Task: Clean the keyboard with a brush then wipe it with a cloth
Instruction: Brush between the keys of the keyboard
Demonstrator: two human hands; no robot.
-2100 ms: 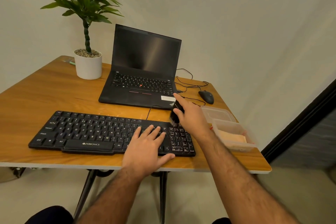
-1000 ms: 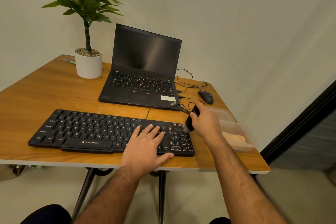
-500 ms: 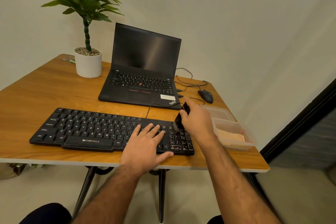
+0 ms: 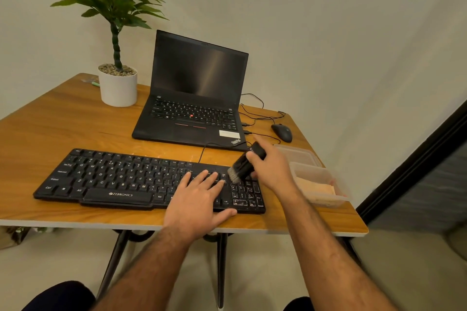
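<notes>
A black keyboard (image 4: pixel 113 179) lies along the front of the wooden table (image 4: pixel 50 129). My left hand (image 4: pixel 199 199) rests flat on its right half, fingers spread over the keys. My right hand (image 4: pixel 273 166) grips a short black brush (image 4: pixel 246 163), tilted, with its pale bristles touching the top of the number pad. A peach cloth (image 4: pixel 316 189) lies in a clear plastic box (image 4: pixel 326 174) just right of the keyboard.
An open black laptop (image 4: pixel 194 98) stands behind the keyboard, with a potted plant (image 4: pixel 117 83) to its left. A black mouse (image 4: pixel 282 132) and cables lie at the back right. A clear lid (image 4: pixel 298 155) sits behind the box. The table's right edge is close.
My right hand swept the brush off to the right of the keyboard, then brought it back left onto the number pad. The left hand stayed on the keys.
</notes>
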